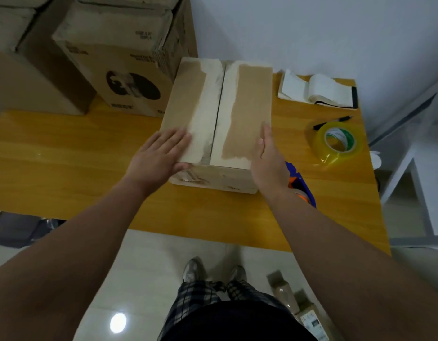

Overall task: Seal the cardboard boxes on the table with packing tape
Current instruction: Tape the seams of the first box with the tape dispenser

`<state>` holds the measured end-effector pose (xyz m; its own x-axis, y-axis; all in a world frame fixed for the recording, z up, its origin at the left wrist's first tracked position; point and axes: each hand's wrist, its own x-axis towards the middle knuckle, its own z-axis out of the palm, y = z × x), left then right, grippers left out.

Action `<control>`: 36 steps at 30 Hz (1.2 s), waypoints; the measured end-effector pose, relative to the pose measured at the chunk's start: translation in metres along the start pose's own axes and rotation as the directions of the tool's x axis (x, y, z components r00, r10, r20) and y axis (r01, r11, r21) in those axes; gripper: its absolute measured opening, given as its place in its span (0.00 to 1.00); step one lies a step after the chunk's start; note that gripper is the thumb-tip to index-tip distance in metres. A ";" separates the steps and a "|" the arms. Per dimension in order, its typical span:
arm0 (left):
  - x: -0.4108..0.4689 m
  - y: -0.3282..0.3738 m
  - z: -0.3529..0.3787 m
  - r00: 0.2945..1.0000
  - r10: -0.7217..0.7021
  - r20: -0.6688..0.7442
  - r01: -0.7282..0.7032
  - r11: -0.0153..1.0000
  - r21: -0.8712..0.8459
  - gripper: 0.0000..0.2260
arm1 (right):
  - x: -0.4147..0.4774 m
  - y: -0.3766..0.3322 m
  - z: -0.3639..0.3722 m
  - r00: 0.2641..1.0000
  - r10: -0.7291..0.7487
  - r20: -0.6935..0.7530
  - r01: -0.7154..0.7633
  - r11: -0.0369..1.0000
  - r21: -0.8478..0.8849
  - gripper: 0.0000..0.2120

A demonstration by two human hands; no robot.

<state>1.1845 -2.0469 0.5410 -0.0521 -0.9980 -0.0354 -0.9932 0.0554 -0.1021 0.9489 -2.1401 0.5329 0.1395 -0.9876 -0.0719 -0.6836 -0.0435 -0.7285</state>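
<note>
**Current step.** The brown cardboard box with closed top flaps (250,107) stands on the worktop, just in front of the person. The left hand (159,156) lies flat on the near-left corner of the top, fingers straight and together, thumb on the near face. The right hand (269,161) is flat against the right side wall, fingers extended. Neither hand grips anything. The centre seam between the flaps shows as a dark line, flanked by pale strips where the paper surface is torn. No fresh tape is visible on it, so the step in hand is judged to be squaring and positioning the box before sealing.

**Next move.** A tape source must be picked up. The blue and orange tape dispenser (299,183) lies just beside the box, partly hidden by the right forearm. The roll of clear yellowish packing tape (338,143) lies further right. One hand should hold the flaps shut while tape is run along the seam.

**Surface and room.** The orange wood-grain worktop (65,156) also carries a black pen (333,122), an open white notebook (318,89) and larger stacked cardboard cartons (119,65) at the rear left. A white wall (311,33) stands behind. The pale tiled floor (151,267) holds a small flat cardboard package (294,299).
</note>
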 end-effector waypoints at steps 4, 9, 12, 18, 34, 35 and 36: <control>-0.006 -0.001 -0.005 0.997 -0.070 0.036 0.071 0.997 -0.041 0.29 | -0.001 -0.002 -0.005 0.999 0.007 0.034 -0.006 0.999 -0.041 0.22; -0.025 -0.003 -0.013 0.969 -0.238 0.074 0.249 0.908 -0.337 0.25 | -0.003 -0.004 -0.011 0.992 0.046 0.115 -0.033 0.993 -0.111 0.23; -0.032 0.009 -0.016 0.952 -0.305 0.024 0.284 0.853 -0.437 0.21 | -0.004 -0.004 -0.015 0.985 0.073 0.156 -0.055 0.991 -0.118 0.24; -0.069 0.023 -0.015 0.987 -0.157 -0.026 0.125 0.866 -0.484 0.18 | -0.035 0.009 -0.027 0.981 0.123 0.147 -0.111 0.990 -0.084 0.24; -0.188 0.004 -0.008 0.958 0.241 -0.154 -0.272 0.937 -0.221 0.26 | -0.132 -0.016 -0.004 0.991 0.133 0.009 -0.133 0.988 0.074 0.46; -0.189 0.005 -0.009 0.941 0.254 -0.224 -0.296 0.939 -0.178 0.22 | -0.141 -0.021 0.005 0.985 0.155 -0.070 -0.148 0.984 0.100 0.48; -0.187 0.009 -0.011 0.926 0.258 -0.274 -0.303 0.944 -0.134 0.18 | -0.151 -0.028 0.016 0.976 0.182 -0.121 -0.163 0.975 0.152 0.50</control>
<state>1.1839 -1.8596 0.5576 -0.3332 -0.9183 0.2138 -0.9353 0.3506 0.0478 0.9581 -1.9879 0.5530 -0.0751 -0.9899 -0.1206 -0.5804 0.1417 -0.8019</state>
